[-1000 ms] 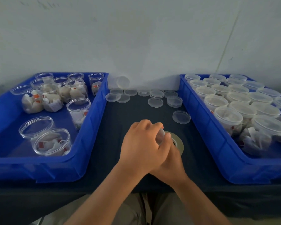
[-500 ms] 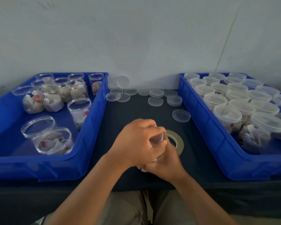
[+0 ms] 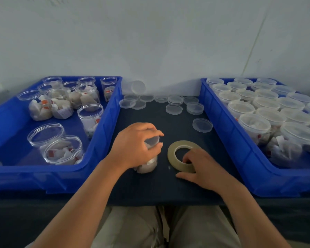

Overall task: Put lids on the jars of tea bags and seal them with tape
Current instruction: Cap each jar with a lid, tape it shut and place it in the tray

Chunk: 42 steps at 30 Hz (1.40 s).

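On the dark table [image 3: 168, 190], between two blue bins, a clear jar [image 3: 148, 165] of tea bags is stood upright, a little left of the middle. It is gripped from above by the left hand [image 3: 134, 147], whose fingers are curled around its upper part, where a clear lid [image 3: 152, 140] is seated on the mouth. Just right of the jar, apart from it, a tape roll [image 3: 171, 153] is laid flat. The right hand [image 3: 204, 169] is closed on the near right part of the roll: the fingertips are bent into the hole and the thumb is laid outside the ring, on the table. In the left bin [image 3: 106, 126] several open jars [image 3: 61, 104] are kept, most of them with white tea bags and orange tags inside. The right bin [image 3: 227, 133] is packed with lidded jars [image 3: 254, 125], also filled with tea bags. Loose lids [image 3: 174, 109] are spread at the far side of the table, and one lid [image 3: 138, 87] is leaned on the wall.
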Each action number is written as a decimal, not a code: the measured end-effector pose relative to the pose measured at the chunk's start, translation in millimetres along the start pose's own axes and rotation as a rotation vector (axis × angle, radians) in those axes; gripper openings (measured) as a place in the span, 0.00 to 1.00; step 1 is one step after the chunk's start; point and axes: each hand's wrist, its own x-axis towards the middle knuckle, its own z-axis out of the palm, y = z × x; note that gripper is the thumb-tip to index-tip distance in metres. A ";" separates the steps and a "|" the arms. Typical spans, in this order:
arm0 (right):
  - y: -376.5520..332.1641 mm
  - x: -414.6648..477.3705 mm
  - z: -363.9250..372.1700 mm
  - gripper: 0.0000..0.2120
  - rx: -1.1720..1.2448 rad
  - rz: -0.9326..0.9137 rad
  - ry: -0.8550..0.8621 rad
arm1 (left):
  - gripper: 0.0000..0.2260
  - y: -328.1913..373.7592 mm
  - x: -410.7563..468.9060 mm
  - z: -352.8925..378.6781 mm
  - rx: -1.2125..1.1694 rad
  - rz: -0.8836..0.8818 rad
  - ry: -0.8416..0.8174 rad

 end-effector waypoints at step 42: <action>-61.5 -56.0 15.9 0.23 0.678 -0.080 0.450 | 0.13 69.8 -45.4 7.2 -0.353 -0.204 0.187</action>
